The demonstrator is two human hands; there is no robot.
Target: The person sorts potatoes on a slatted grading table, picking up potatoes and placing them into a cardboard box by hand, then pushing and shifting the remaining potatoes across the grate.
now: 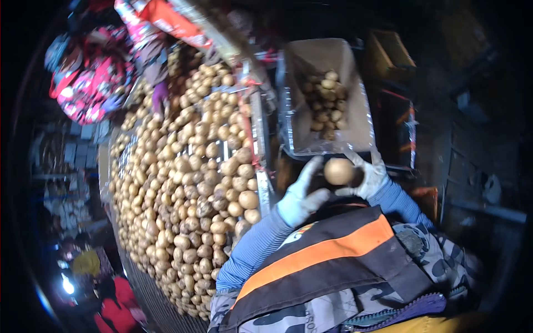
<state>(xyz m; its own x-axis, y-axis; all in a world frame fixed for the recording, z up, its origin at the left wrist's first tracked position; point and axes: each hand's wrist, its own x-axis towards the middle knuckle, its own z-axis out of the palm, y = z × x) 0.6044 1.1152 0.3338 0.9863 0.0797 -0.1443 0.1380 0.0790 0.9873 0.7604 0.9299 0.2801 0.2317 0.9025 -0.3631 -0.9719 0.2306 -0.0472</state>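
Observation:
A large round potato is between my two gloved hands, in front of the near end of a lined box. My left hand, in a pale work glove, has its thumb and fingers apart on the potato's left side; a dark gap shows between them. On the other side, my right hand curves round with spread fingers close to the potato; whether it touches is unclear. Beyond them stands the box with a clear plastic rim and brown lining, a heap of potatoes at its bottom.
Many potatoes cover the wide sorting conveyor to my left, bounded by a metal side rail. Across it, a co-worker's purple-gloved hand reaches into the potatoes. A wooden crate and a dark crate stand right of the box.

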